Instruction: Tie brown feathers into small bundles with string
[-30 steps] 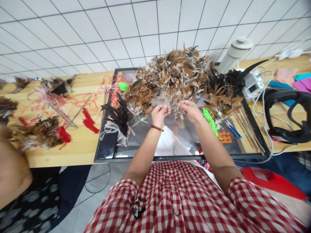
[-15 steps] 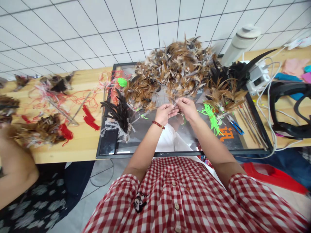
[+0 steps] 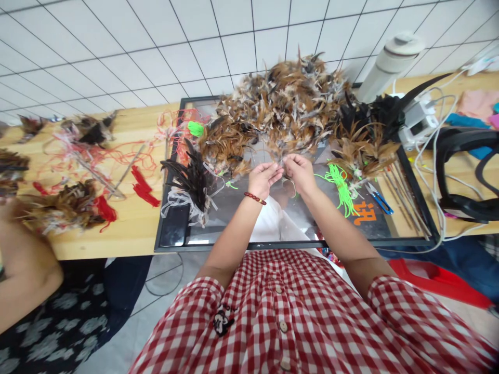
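Observation:
My left hand, with a beaded bracelet on its wrist, is closed in a pinch over the glass-topped frame. Right beside it, my right hand pinches with thumb and forefinger at what looks like a small brown feather, mostly hidden by the fingers. A thin pale strand hangs below the right fingers. Just beyond both hands rises a large heap of brown feathers. Bright green strings lie to the right of my right hand, near a bunch of brown feathers.
Black feathers and a phone lie left. Blue-handled thread snips and thin sticks lie right. A bottle, white cables and a black headset stand beyond. A co-worker's arm is at far left, near red strings.
My two hands have moved slightly apart, with a small gap between the fingertips. Both stay closed in a pinch. The whole view has shifted a little.

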Motion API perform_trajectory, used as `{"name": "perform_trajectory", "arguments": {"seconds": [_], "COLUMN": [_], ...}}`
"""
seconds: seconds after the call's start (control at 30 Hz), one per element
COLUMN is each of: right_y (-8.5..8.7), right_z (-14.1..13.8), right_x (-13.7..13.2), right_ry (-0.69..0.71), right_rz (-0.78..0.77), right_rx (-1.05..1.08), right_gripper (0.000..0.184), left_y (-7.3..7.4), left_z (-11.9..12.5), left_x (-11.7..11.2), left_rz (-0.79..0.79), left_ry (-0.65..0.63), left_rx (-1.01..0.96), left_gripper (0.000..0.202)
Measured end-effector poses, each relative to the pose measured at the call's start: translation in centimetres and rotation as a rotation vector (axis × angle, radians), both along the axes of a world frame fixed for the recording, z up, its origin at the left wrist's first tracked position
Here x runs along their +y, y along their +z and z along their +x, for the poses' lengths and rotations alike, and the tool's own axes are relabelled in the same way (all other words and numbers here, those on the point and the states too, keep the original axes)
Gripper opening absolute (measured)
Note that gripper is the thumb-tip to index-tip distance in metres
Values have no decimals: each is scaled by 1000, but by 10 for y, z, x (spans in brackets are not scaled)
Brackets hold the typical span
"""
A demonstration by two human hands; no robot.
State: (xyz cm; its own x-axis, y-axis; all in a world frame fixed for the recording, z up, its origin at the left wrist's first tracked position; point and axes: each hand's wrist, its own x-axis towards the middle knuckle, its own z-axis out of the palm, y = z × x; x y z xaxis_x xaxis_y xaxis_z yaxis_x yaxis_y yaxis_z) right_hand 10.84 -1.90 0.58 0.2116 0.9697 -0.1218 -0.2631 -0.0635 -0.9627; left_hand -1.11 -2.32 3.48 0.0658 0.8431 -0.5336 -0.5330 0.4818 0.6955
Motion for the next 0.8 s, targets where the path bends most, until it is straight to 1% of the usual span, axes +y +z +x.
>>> {"name": "perform_trajectory", "arguments": {"seconds": [0.2, 0.33, 0.4, 0.47, 0.5, 0.57, 0.63, 0.7, 0.8], "right_y": [-3, -3, -1, 4, 7, 11, 14, 15, 14], "right_z": [-6, -5, -2, 5, 9, 17, 22, 24, 23], "right_x": [-2, -5, -6, -6, -7, -7, -6, -6, -6], "right_ry": [8, 40, 87, 193, 264, 389, 448, 439, 360], "right_rz": [7, 20, 42, 58, 55, 27, -13, -38, -66], "right_rx": [-12, -45, -54, -34, -14, 35, 72, 80, 39], "right_gripper": [32, 34, 39, 45, 49, 55, 59, 60, 59], "left_y": [-3, -4, -4, -2, -1, 2, 2, 1, -1], "left_z": [0, 0, -1, -3, -5, -8, -11, -12, -12], "left_x": [-1, 1, 1, 2, 2, 2, 3, 3, 2], "left_rz": [7, 2, 4, 10, 8, -19, -58, -80, -61], "left_ry": [-24, -22, -15, -25, -53, -160, -274, -346, -375], "left_rx": [-4, 1, 2, -29, -58, -116, -145, -137, -87], "left_gripper": [17, 17, 18, 19, 19, 22, 24, 23, 18]}}
